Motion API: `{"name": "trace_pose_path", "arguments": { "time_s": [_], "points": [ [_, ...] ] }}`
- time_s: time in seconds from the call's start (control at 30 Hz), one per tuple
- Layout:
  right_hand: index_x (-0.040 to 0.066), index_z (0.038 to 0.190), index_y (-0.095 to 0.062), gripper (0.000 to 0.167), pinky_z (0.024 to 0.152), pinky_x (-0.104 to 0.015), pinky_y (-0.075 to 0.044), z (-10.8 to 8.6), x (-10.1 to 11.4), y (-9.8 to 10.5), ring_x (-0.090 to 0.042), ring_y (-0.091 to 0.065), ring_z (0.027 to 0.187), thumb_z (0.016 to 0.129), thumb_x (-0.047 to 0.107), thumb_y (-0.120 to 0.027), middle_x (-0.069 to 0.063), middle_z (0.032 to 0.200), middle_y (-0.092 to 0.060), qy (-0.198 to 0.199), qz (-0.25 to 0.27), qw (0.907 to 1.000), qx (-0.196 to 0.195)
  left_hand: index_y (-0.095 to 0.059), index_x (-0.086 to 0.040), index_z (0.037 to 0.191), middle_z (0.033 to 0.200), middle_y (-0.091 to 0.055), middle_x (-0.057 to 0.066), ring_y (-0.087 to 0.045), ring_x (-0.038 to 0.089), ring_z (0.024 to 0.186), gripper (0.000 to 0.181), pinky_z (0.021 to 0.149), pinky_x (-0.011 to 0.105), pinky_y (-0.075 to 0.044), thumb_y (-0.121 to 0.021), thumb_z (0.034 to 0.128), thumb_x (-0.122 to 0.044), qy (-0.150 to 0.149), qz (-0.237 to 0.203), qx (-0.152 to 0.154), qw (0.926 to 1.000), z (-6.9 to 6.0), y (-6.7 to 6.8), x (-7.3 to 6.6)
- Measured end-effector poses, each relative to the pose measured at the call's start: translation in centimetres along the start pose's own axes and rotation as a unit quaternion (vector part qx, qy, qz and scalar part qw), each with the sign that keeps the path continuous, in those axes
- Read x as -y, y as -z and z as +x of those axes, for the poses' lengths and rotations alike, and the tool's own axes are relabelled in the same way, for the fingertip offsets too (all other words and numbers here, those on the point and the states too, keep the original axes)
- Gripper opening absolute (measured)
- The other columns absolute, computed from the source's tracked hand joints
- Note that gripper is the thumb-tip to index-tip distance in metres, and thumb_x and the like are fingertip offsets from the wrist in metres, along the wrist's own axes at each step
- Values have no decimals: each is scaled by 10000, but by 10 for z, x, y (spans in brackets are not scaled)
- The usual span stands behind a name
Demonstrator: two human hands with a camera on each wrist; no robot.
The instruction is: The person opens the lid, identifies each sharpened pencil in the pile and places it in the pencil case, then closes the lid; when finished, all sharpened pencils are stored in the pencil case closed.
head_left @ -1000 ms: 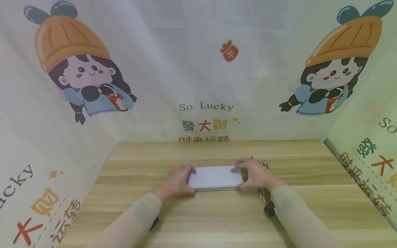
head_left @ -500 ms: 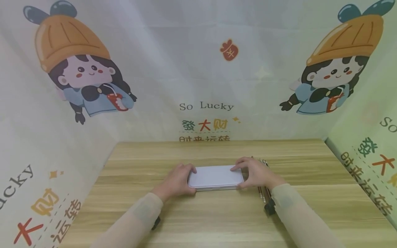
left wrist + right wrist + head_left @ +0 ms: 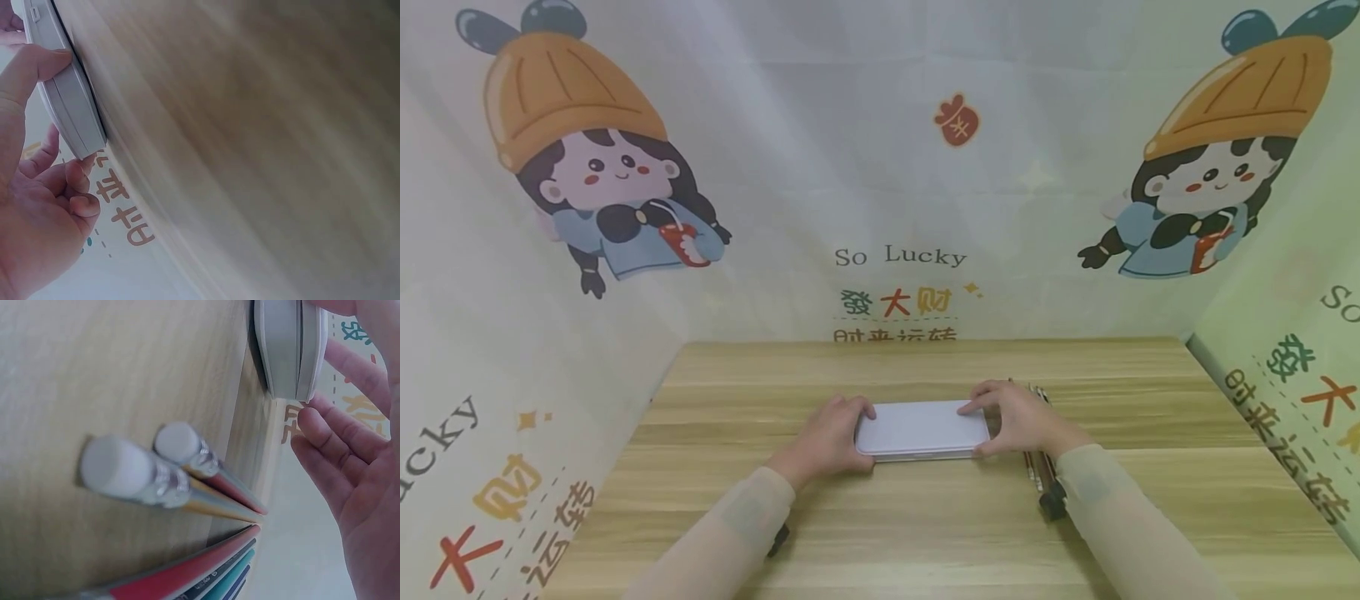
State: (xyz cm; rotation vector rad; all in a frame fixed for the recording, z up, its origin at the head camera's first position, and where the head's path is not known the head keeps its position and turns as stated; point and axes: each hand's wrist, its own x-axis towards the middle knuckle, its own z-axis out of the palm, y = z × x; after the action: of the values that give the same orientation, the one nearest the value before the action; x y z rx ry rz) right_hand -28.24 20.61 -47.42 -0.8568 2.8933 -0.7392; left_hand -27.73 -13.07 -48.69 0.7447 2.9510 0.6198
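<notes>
A white pencil case (image 3: 921,429), its lid down, lies flat on the wooden table between the two hands. At its left end, my left hand (image 3: 827,437) grips it, thumb along the front side and index finger at the back top edge. The left wrist view shows the left thumb (image 3: 53,64) pressed to the case's side (image 3: 72,103). My right hand (image 3: 1018,419) holds the opposite end between thumb and fingers. In the right wrist view, several right fingers (image 3: 340,447) extend loosely near the case's end (image 3: 284,356).
Several pencils and pens (image 3: 1037,467) lie side by side under the right wrist; two have white erasers (image 3: 115,465). A dark object (image 3: 1052,502) sits at the right wrist. Printed cloth walls (image 3: 790,208) enclose the table (image 3: 880,533) at the back and sides.
</notes>
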Motion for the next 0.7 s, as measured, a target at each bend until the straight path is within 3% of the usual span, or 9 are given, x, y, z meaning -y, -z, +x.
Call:
{"name": "trace_pose_path", "arguments": {
  "time_s": [0.37, 0.7],
  "points": [
    [175, 1175, -794, 482, 1085, -588, -485, 2, -2, 6, -378, -622, 1250, 728, 329, -885, -134, 1316, -690, 102, 392, 9992, -54, -568, -111, 1282, 1096, -672, 45, -543, 164, 956, 805, 887, 365, -539, -948, 595, -289, 27, 2, -24, 10000, 1, 2, 1],
    [194, 1203, -776, 518, 1120, -643, -426, 0, -7, 4, -408, -582, 1297, 724, 337, -914, -165, 1388, -644, 76, 541, 9985, 38, -579, -116, 1302, 1219, -657, 45, -524, 204, 1085, 821, 987, 387, -502, -974, 620, -346, 62, -252, 24, 9997, -1, 2, 7]
  ]
}}
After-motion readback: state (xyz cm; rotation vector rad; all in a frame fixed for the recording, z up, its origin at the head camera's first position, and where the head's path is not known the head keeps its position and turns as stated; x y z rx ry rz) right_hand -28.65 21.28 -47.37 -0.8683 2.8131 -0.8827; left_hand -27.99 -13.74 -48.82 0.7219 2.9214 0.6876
